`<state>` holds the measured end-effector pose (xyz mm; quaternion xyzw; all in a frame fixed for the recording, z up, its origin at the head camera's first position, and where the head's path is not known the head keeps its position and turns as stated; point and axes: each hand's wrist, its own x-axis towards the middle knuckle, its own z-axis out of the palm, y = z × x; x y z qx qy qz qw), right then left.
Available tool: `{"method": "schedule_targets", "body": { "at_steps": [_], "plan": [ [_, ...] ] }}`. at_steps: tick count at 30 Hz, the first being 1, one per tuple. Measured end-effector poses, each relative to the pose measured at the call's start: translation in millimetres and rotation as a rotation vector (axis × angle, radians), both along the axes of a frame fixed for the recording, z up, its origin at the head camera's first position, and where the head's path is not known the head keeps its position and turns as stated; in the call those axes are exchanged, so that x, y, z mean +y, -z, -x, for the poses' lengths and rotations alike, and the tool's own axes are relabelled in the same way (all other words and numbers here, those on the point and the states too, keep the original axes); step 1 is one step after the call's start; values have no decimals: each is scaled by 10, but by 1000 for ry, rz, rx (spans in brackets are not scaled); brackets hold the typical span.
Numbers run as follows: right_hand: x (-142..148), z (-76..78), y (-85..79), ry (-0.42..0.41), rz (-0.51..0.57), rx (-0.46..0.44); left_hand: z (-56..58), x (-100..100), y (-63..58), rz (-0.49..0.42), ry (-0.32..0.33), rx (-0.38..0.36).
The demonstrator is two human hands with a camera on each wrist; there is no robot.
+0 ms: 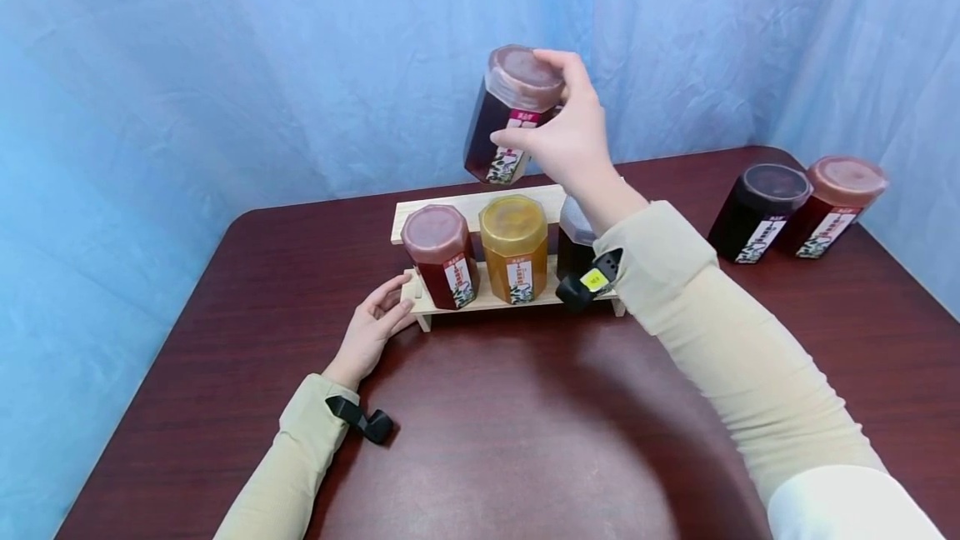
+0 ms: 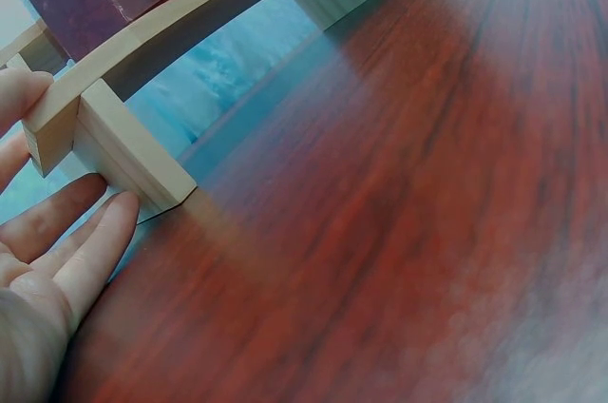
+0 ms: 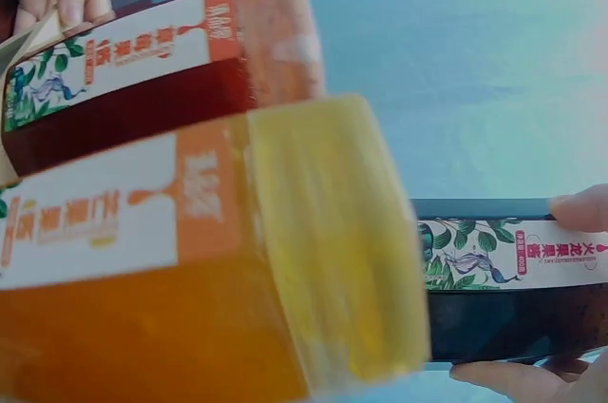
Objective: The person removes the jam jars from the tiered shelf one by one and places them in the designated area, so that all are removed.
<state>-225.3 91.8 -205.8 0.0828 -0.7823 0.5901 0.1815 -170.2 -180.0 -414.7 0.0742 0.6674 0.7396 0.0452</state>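
Note:
My right hand (image 1: pixel 573 132) grips a jar of dark jam (image 1: pixel 483 136) in the air above the back plank of a two-step wooden rack (image 1: pixel 491 304). The jar leans a little, fingers at its lid and thumb across its label. On the rack's front step stand a red jam jar (image 1: pixel 438 265), a yellow jam jar (image 1: pixel 513 261) and a dark jar (image 1: pixel 573 248), the last partly hidden by my right wrist. At the rack's left end, my left hand (image 1: pixel 371 327) holds the step's edge; in the left wrist view, lower fingertips (image 2: pixel 123 208) reach its leg.
On the right of the dark red table (image 1: pixel 525 415), a dark jar (image 1: pixel 761 211) and a red jar (image 1: pixel 832 202) stand close together. Blue curtain (image 1: pixel 300 65) hangs behind the table and at both sides.

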Motion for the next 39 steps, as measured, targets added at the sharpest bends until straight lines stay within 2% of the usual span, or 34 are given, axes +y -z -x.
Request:
{"method": "schedule_targets", "body": {
  "at_steps": [4, 13, 28, 39],
  "plan": [
    [125, -39, -14, 14, 81, -6, -6, 0, 0, -16, 13, 5],
    [362, -123, -46, 50, 121, -24, -7, -13, -8, -13, 22, 14],
    [732, -183, 45, 97, 122, 38, -8, -2, -12, -10, 23, 13],
    [1042, -205, 155, 165, 85, 8, -1, 11, -6, -8, 35, 25]
  ]
}}
